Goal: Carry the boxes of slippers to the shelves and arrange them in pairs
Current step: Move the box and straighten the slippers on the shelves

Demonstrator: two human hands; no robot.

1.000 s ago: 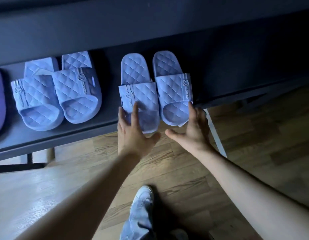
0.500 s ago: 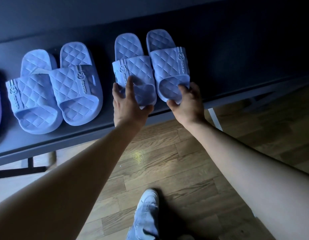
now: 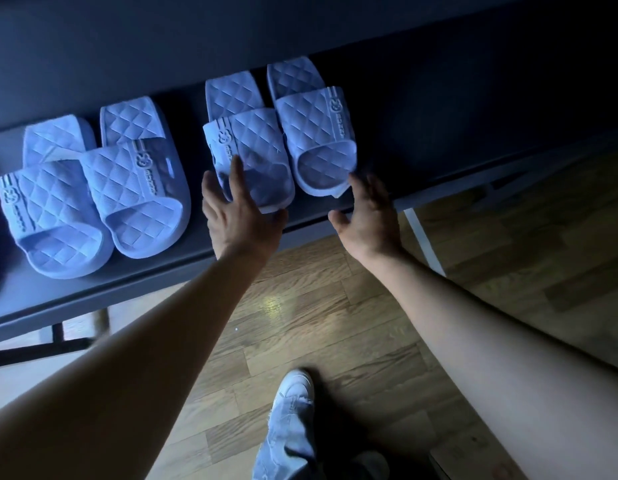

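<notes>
On the dark shelf [image 3: 144, 275], left hand [image 3: 240, 216] and right hand [image 3: 368, 216] now spread, releasing quilted pale-blue foam slippers [image 3: 314, 129]: pair placed.

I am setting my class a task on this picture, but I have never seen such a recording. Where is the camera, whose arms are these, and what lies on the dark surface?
No machine here: a person wears a camera on the head, so you look down along their own bare arms. The left hand and right hand reach to a dark shelf. On it lie two pairs of pale blue quilted slippers: a left pair and a right pair. Both hands are open and grip nothing. The left hand's straight fingers lie over one toe of the right pair; the right hand is blurred beside the other toe. Below are the wooden floor and the person's shoe.
</notes>
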